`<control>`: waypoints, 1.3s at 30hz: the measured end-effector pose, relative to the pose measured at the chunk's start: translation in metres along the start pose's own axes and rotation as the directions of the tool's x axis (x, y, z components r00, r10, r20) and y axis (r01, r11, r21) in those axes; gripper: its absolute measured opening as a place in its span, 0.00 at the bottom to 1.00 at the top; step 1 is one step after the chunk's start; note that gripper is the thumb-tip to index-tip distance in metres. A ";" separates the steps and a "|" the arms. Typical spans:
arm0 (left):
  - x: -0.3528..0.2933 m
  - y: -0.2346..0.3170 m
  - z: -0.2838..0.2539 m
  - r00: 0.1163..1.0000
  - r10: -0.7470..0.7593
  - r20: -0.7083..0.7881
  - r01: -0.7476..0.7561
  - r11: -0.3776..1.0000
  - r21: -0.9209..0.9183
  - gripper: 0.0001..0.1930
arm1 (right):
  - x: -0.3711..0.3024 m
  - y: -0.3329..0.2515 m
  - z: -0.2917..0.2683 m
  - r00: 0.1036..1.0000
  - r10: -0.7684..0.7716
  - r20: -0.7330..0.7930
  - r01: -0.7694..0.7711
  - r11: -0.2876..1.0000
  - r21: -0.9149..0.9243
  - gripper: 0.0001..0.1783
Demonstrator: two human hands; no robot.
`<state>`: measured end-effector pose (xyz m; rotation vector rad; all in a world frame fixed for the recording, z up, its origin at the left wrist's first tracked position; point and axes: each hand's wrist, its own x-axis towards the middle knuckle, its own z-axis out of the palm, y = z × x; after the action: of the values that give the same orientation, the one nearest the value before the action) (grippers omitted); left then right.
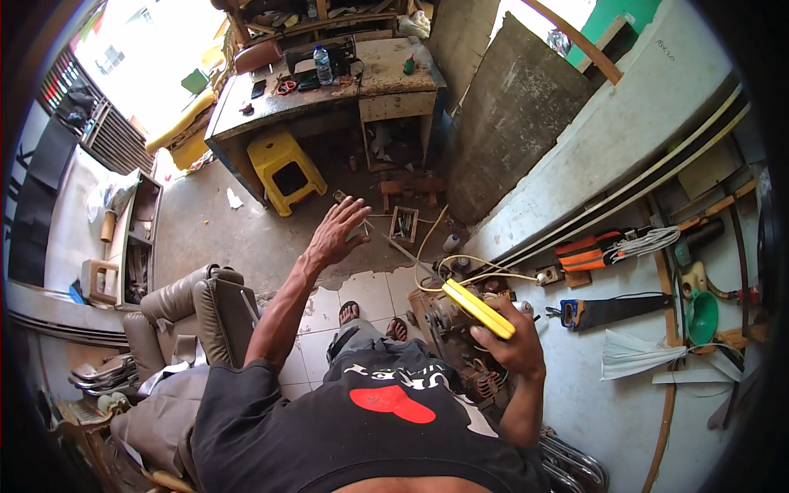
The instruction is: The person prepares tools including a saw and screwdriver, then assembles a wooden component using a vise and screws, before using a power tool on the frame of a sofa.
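My left hand (335,232) is stretched out ahead over the floor, fingers spread, holding nothing. Beyond it on the floor stands a small open wooden box (403,226) with thin items inside. On the other side, my right hand (518,341) grips a flat, long yellow object (479,309) with straight edges; its exact kind I cannot make out. A grey pointed strip (411,253) shows beyond that object, and whether the two are joined I cannot tell. Below and beside the right hand sits a dark, worn machine (448,316), partly hidden by the hand and the yellow object.
A worn workbench (394,78) with a bottle (322,66) stands ahead, a yellow plastic stool (288,172) before it. Brown padded seat (197,308) is at left. A handsaw (616,311) and green funnel (702,319) hang on the right wall. A pale cable (427,246) loops near the machine.
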<state>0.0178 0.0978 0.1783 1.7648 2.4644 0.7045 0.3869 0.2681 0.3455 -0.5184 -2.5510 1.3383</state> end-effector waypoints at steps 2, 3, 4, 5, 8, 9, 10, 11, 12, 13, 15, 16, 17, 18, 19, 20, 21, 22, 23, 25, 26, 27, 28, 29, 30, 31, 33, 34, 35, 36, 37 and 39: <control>0.001 -0.002 0.003 0.997 0.034 -0.069 -0.034 0.999 -0.004 0.32 | -0.006 -0.003 -0.005 1.000 -0.031 0.005 0.031 0.999 0.016 0.15; 0.001 -0.007 0.007 0.998 0.055 -0.019 -0.056 0.997 -0.053 0.28 | -0.010 -0.007 -0.006 0.999 -0.034 0.008 0.034 0.999 0.043 0.16; 0.000 -0.011 0.010 0.997 0.077 0.029 -0.074 0.992 -0.102 0.25 | -0.011 -0.010 -0.007 0.999 -0.038 0.011 0.037 0.997 0.069 0.18; 0.002 -0.005 0.011 0.995 0.077 -0.059 -0.084 0.988 -0.126 0.15 | -0.014 -0.011 -0.008 1.000 -0.028 0.008 0.027 0.997 0.065 0.19; -0.003 0.000 0.013 0.996 -0.084 -0.028 0.074 0.964 -0.255 0.09 | -0.021 -0.011 -0.004 0.997 -0.026 0.071 0.025 1.000 0.016 0.20; -0.003 0.000 0.013 0.996 -0.086 -0.029 0.075 0.964 -0.256 0.09 | -0.023 -0.008 0.000 0.995 -0.039 0.088 0.039 0.999 0.002 0.21; -0.003 0.000 0.014 0.980 -0.198 -0.014 0.183 0.927 -0.328 0.08 | -0.025 -0.010 0.002 0.994 -0.019 0.108 0.018 1.000 0.005 0.22; -0.005 0.000 0.014 0.950 -0.311 0.011 0.289 0.872 -0.396 0.07 | -0.026 -0.012 0.006 0.993 -0.044 0.113 0.044 0.999 0.004 0.22; -0.005 0.001 0.014 0.949 -0.317 0.011 0.294 0.869 -0.397 0.07 | -0.026 -0.013 0.009 0.991 -0.070 0.117 0.070 0.998 0.004 0.23; -0.003 0.001 0.014 0.937 -0.349 0.037 0.334 0.855 -0.396 0.08 | -0.028 -0.014 0.012 0.990 -0.070 0.124 0.070 0.998 0.003 0.23; -0.003 0.004 0.017 0.923 -0.380 0.065 0.373 0.839 -0.395 0.08 | -0.031 -0.016 0.018 0.989 -0.059 0.133 0.063 0.998 -0.023 0.24; -0.005 0.006 0.020 0.903 -0.425 0.066 0.408 0.799 -0.442 0.08 | -0.031 -0.017 0.022 0.989 -0.059 0.136 0.063 0.998 -0.023 0.24; -0.005 0.007 0.021 0.883 -0.464 0.069 0.435 0.756 -0.488 0.09 | -0.030 -0.020 0.026 0.986 -0.092 0.140 0.095 0.995 -0.010 0.24; -0.008 0.005 0.028 0.885 -0.462 0.066 0.432 0.758 -0.489 0.09 | -0.029 -0.021 0.029 0.982 -0.126 0.144 0.127 0.992 0.004 0.25; -0.011 0.002 0.037 0.872 -0.488 0.052 0.447 0.745 -0.495 0.08 | -0.031 -0.017 0.035 0.981 -0.122 0.150 0.118 0.992 0.038 0.24; -0.012 0.002 0.039 0.858 -0.511 0.041 0.461 0.733 -0.500 0.09 | -0.030 -0.019 0.036 0.982 -0.121 0.146 0.117 0.992 0.036 0.24; -0.012 0.000 0.038 0.861 -0.507 0.041 0.457 0.735 -0.500 0.09 | -0.030 -0.021 0.036 0.990 -0.056 0.132 0.058 0.998 -0.007 0.24; -0.013 -0.004 0.037 0.889 -0.449 0.083 0.433 0.770 -0.468 0.10 | -0.029 -0.022 0.035 0.993 0.008 0.115 -0.002 0.999 -0.048 0.23; -0.018 -0.007 0.033 0.909 -0.397 0.124 0.409 0.801 -0.436 0.13 | -0.028 -0.019 0.037 0.997 0.008 0.077 -0.007 1.000 -0.018 0.23; -0.021 -0.025 0.040 0.972 -0.169 -0.166 0.145 0.979 -0.145 0.16 | -0.026 -0.021 0.041 0.994 0.081 0.074 -0.083 0.996 0.028 0.21; -0.019 -0.027 0.043 0.965 -0.005 -0.263 0.013 1.000 0.028 0.18 | -0.025 -0.019 0.046 0.987 0.143 0.067 -0.147 0.987 0.066 0.22; -0.017 -0.028 0.044 0.923 0.159 -0.350 -0.082 0.971 0.225 0.20 | -0.021 -0.021 0.053 0.988 0.138 0.067 -0.143 0.988 0.063 0.22; -0.019 -0.025 0.047 0.888 -0.050 -0.457 0.075 0.996 0.038 0.21 | -0.015 -0.026 0.062 0.992 0.116 -0.046 -0.108 0.983 0.151 0.24; -0.019 -0.020 0.049 0.815 -0.264 -0.516 0.207 0.964 -0.167 0.22 | -0.011 -0.028 0.068 0.981 0.105 -0.163 -0.066 0.970 0.232 0.26; -0.016 -0.006 0.046 0.814 -0.264 -0.517 0.204 0.964 -0.170 0.22 | -0.010 -0.023 0.069 0.981 0.105 -0.165 -0.066 0.971 0.229 0.26; -0.015 0.010 0.043 0.763 -0.574 -0.298 0.388 0.775 -0.499 0.21 | -0.009 -0.014 0.072 0.978 0.173 -0.115 -0.132 0.945 0.298 0.31; -0.031 0.000 0.069 0.700 -0.714 0.007 0.421 0.405 -0.812 0.21 | -0.008 0.002 0.084 0.981 0.185 -0.056 -0.155 0.926 0.344 0.34; -0.028 0.032 0.051 0.658 -0.701 0.274 0.403 0.021 -0.915 0.22 | -0.006 0.009 0.089 0.978 0.207 -0.038 -0.179 0.913 0.365 0.35; -0.028 0.038 0.058 0.679 -0.627 0.383 0.395 -0.128 -0.910 0.24 | -0.006 0.013 0.095 0.979 0.194 -0.063 -0.159 0.920 0.357 0.33; -0.027 0.040 0.064 0.698 -0.534 0.477 0.391 -0.274 -0.879 0.25 | -0.006 0.014 0.099 0.978 0.198 -0.066 -0.161 0.918 0.361 0.33; -0.028 0.043 0.064 0.694 -0.541 0.475 0.389 -0.275 -0.880 0.25 | -0.006 0.009 0.103 0.979 0.195 -0.062 -0.160 0.917 0.366 0.33; -0.026 0.046 0.067 0.738 -0.415 0.532 0.271 -0.540 -0.797 0.25 | -0.003 0.004 0.109 0.983 0.174 -0.051 -0.144 0.919 0.366 0.32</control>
<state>0.0865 0.1089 0.1291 -0.0859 0.9677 1.8375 0.3533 0.1872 0.2809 -0.7001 -2.1600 1.7529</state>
